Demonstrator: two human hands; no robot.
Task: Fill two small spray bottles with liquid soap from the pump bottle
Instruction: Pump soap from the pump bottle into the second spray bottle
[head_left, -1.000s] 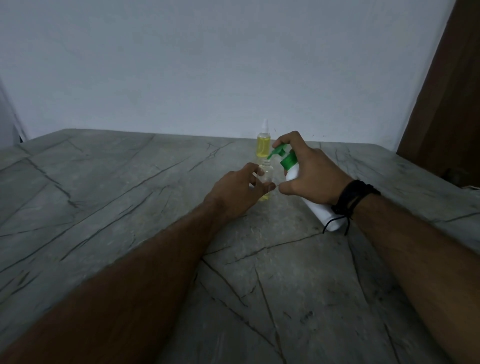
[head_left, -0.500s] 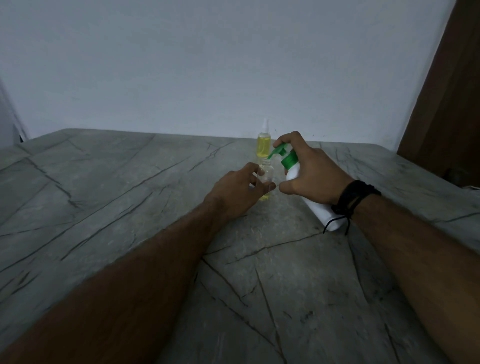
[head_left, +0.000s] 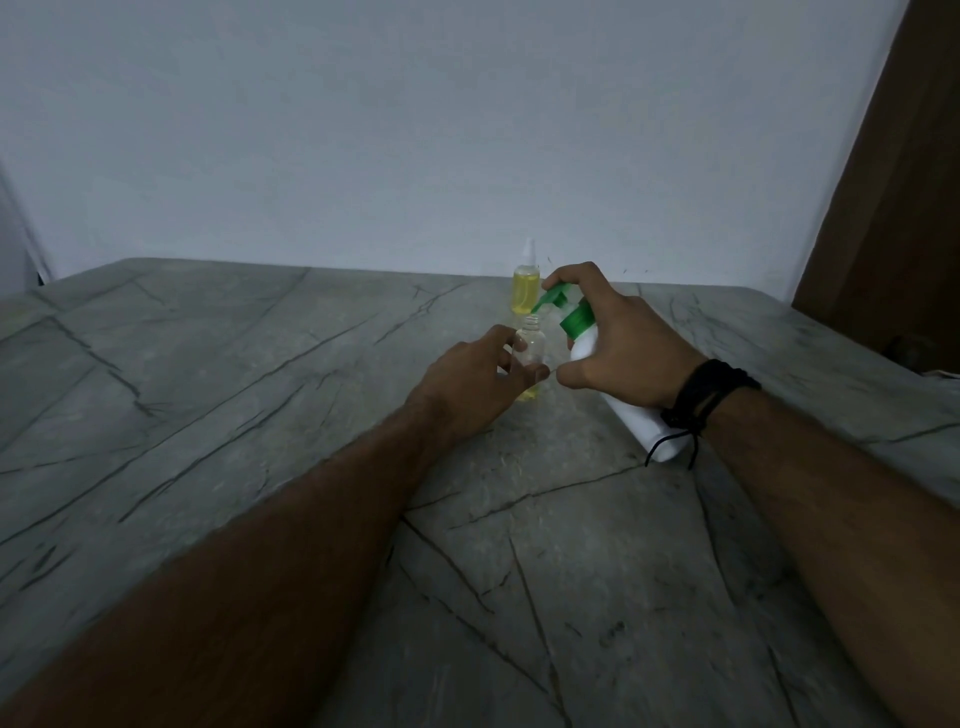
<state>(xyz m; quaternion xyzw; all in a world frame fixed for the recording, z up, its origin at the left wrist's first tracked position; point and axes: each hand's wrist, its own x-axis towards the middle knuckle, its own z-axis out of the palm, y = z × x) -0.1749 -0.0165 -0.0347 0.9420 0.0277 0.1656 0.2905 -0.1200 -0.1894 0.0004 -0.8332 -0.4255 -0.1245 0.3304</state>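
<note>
My left hand (head_left: 480, 371) holds a small clear bottle (head_left: 533, 344) upright on the table; its neck is uncapped and a little yellow liquid lies at its bottom. My right hand (head_left: 618, 345) grips a white pump bottle (head_left: 636, 421) tilted toward it, with the index finger on the green pump head (head_left: 563, 306). The green nozzle tip sits just above the small bottle's mouth. Behind them stands a second small spray bottle (head_left: 524, 291), capped in white and full of yellow liquid.
A grey stone table (head_left: 260, 415) with dark veins spreads out to a pale wall at the back. A brown wooden panel (head_left: 893, 208) stands at the far right. A dark corded band (head_left: 701, 395) wraps my right wrist.
</note>
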